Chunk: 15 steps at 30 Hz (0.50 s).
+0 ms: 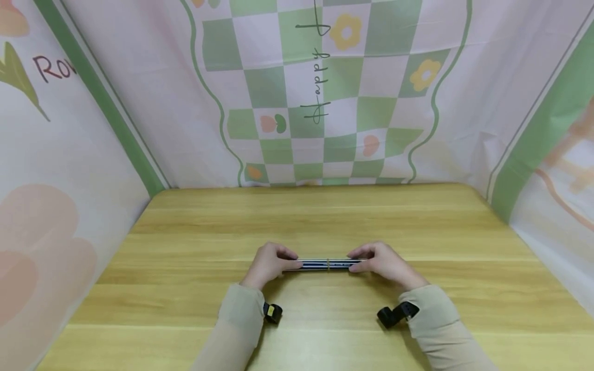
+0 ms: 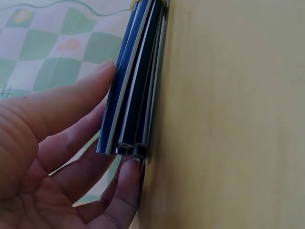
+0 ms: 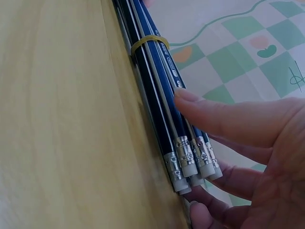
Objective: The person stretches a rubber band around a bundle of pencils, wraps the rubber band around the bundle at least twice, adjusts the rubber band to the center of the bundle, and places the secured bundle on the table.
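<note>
A bundle of dark blue, silver-striped pencils (image 1: 319, 265) lies sideways between my hands, low at the wooden table. Around its middle runs a yellowish rubber band (image 3: 148, 44). My left hand (image 1: 271, 264) grips the bundle's left end between thumb and fingers; the left wrist view shows flat, unsharpened ends (image 2: 126, 149) there. At the other end, my right hand (image 1: 381, 262) pinches the bundle, its thumb lying along the pencils. White erasers (image 3: 189, 171) in silver metal ferrules stick out beside that palm. The fingers behind the bundle are partly hidden.
The wooden table (image 1: 325, 221) stretches out around both hands. Behind it hangs a checkered green and white cloth (image 1: 306, 123) with flowers, and printed cloth walls (image 1: 46, 170) stand on either side. Black wrist cameras (image 1: 394, 315) sit at both cuffs.
</note>
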Available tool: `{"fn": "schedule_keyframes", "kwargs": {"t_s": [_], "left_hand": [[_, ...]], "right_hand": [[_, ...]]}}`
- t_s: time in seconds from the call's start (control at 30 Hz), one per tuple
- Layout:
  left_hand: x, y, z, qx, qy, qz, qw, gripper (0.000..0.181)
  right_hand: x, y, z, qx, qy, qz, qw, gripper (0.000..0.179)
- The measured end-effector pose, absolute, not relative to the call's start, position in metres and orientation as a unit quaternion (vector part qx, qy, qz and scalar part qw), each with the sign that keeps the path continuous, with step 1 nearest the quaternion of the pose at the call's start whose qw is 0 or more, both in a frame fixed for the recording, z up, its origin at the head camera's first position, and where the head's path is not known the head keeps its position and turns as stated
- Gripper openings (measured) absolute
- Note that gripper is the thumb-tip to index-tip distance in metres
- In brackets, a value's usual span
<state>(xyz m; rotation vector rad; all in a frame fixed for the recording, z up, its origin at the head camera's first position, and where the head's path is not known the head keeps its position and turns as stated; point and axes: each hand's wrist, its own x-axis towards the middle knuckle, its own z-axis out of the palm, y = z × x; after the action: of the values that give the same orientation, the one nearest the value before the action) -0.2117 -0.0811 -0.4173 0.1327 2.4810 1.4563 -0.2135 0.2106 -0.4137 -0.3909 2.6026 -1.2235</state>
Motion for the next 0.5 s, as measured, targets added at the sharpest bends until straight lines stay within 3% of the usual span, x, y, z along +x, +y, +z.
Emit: {"fn": "schedule_keyframes", "kwargs": {"t_s": [0.3, 0.5], "left_hand": [[-0.213, -0.091, -0.417, 0.033, 0.855, 0.507, 0.099, 0.023], [-0.214, -0.099, -0.401, 0.023, 0.853, 0.520, 0.032, 0.020]], "right_hand": [[-0.213, 0.214, -0.410, -0.128, 0.890, -0.420, 0.124, 0.043], [-0.211, 0.216, -0.392, -0.099, 0.899, -0.422, 0.065, 0.048]]}}
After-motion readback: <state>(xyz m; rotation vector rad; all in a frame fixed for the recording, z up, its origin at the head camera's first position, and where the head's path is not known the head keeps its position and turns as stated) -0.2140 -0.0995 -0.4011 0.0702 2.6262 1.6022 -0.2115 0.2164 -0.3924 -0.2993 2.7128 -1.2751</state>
